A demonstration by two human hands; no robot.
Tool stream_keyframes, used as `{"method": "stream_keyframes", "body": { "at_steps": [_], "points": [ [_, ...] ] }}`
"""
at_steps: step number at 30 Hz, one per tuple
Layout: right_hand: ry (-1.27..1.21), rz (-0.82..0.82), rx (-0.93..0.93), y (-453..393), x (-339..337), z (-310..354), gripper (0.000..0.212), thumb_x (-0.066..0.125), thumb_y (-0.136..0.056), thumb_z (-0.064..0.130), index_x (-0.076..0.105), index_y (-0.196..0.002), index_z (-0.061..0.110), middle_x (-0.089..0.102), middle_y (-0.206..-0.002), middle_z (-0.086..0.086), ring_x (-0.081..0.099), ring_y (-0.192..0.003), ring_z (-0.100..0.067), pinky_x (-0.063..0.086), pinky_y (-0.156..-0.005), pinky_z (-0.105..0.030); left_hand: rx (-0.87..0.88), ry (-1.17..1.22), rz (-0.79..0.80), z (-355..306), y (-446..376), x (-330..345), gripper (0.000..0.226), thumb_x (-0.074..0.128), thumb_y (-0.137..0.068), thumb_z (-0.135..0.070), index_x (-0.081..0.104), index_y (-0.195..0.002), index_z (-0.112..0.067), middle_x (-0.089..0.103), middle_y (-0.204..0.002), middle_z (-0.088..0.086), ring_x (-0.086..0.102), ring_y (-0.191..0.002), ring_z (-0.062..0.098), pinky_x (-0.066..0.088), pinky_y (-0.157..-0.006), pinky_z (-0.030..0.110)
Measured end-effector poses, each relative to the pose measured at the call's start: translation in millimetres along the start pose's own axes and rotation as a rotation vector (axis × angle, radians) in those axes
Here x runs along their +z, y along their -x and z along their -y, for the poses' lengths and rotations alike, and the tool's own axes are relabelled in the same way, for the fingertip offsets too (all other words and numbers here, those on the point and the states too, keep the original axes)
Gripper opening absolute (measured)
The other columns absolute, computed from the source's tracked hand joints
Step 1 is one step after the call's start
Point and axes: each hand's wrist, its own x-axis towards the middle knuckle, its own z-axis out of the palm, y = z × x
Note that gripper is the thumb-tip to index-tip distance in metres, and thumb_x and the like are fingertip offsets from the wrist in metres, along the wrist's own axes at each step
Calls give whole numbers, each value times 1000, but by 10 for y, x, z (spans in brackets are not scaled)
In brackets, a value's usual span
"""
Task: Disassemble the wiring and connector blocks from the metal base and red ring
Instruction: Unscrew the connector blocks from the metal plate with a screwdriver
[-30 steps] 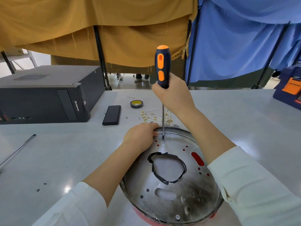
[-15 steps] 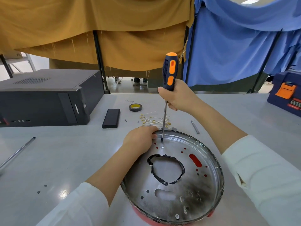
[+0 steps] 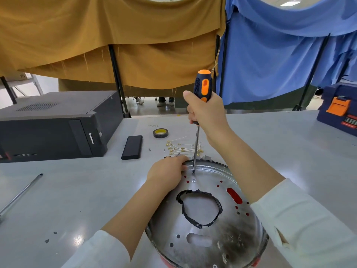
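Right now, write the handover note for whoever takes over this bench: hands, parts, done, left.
Right hand grips the screwdriver upright, tip down on the metal base near its far rim.
Left hand rests curled on the base's far left edge, steadying it.
The base lies on the table, the red ring under it, showing at the near edge.
Done: loose white wires with brass terminals lie behind the base.
Left: one screw sits just in front of the tip; small metal pieces at the far rim cannot be identified.
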Motion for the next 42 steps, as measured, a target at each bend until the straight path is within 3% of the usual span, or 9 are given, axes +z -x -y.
{"method": "stream_keyframes", "body": {
  "at_steps": [2,8,12,16,21,27,32,36,42],
  "points": [
    [-110,-7,-1,8,-16,-45,32,55,-83,2,40,-61,19,35,-41,11,29,-37,-9,32,-40,-22,6,-9,-10,8,-6,9,24,36,-98,-25,50,-116,-33,63,-111,3,57,-94,27,34,-66,30],
    [-290,329,91,-87,-166,-66,35,50,-75,10,37,-47,24,26,-42,5,17,-37,-13,20,-44,-21,-7,-18,-20,8,-37,30,30,37,-98,-26,49,-124,-37,64,-114,3,58,-97,27,35,-67,29],
    [-171,317,9,-62,-210,-92,27,55,-89,10,42,-66,16,38,-49,1,31,-41,-16,38,-46,-27,-14,-11,-13,9,-32,22,31,37,-98,-27,48,-126,-37,63,-115,3,58,-98,27,36,-68,29],
    [152,105,-127,-21,-150,-17,29,73,-83,33,46,-83,20,57,-68,4,64,-59,-12,54,-56,-24,-9,5,-22,9,-14,16,29,37,-98,-26,49,-121,-37,64,-112,1,58,-95,27,33,-66,29],
    [2,-92,-127,18,-21,-44,30,69,-86,24,43,-72,18,46,-53,6,43,-44,-12,40,-46,-25,-3,-4,-12,6,-24,17,25,36,-98,-27,49,-117,-36,64,-108,3,57,-91,27,33,-65,29],
    [-329,421,14,-43,-83,-39,35,58,-85,8,41,-57,22,30,-44,8,22,-37,-10,23,-39,-17,5,-14,-26,-2,-25,18,25,38,-97,-26,50,-117,-35,64,-108,3,58,-92,27,33,-65,29],
    [-182,290,-86,-5,-8,-52,28,64,-89,8,37,-81,13,37,-54,5,32,-42,-11,34,-42,-24,0,0,-15,0,-29,18,27,39,-97,-24,50,-117,-37,64,-107,1,58,-91,26,35,-65,29],
    [-78,265,-119,53,13,-53,34,62,-91,12,31,-107,10,48,-70,-4,46,-57,-14,44,-59,-30,4,13,-19,7,-19,13,27,38,-97,-26,51,-117,-37,64,-109,2,58,-93,28,36,-66,30],
    [-32,100,-159,91,2,-72,35,58,-94,11,26,-108,6,48,-83,-13,47,-60,-13,44,-57,-20,12,6,-19,21,-19,16,30,36,-98,-26,49,-123,-38,64,-112,2,58,-96,27,36,-67,30]
  ]
}}
